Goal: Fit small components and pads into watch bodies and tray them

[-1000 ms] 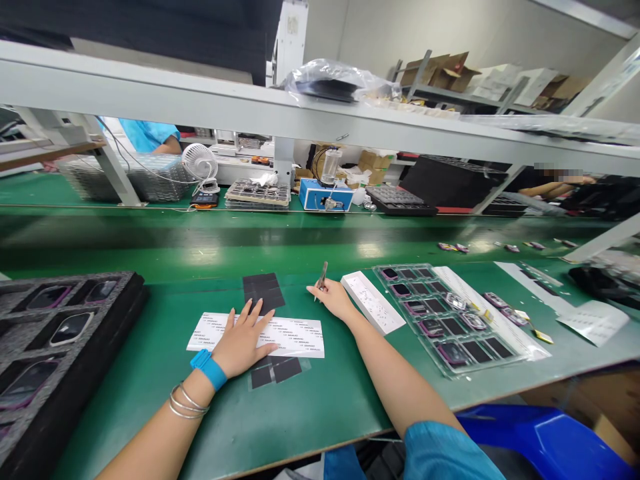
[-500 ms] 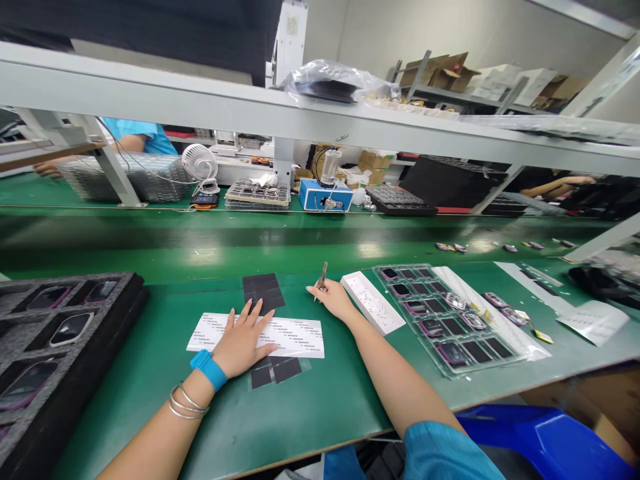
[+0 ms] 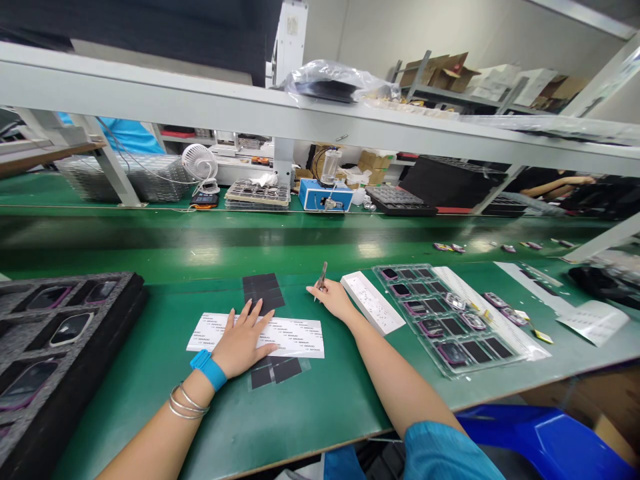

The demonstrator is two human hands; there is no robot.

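Note:
My left hand [image 3: 243, 340] lies flat with fingers spread on a white label sheet [image 3: 300, 337] on the green bench. A clear strip with dark squares [image 3: 278, 371] sticks out from under that sheet. My right hand [image 3: 333, 298] rests on the bench to the right, fingers closed around metal tweezers [image 3: 323, 275] that point upward. A black sheet of squares [image 3: 262, 291] lies just beyond my left hand. A white strip [image 3: 373, 301] sits right of my right hand.
A clear tray of small dark parts [image 3: 440, 317] lies at right, with loose parts and white sheets [image 3: 595, 321] beyond. A black foam tray [image 3: 55, 333] stands at left. Beyond runs a green conveyor [image 3: 300, 233]; a fan [image 3: 200, 163], blue box [image 3: 325, 195] and another person's arm [image 3: 555, 185] lie across it.
My hands have not moved. A person in blue behind the far left of the bench has shifted left and is now mostly hidden behind the frame.

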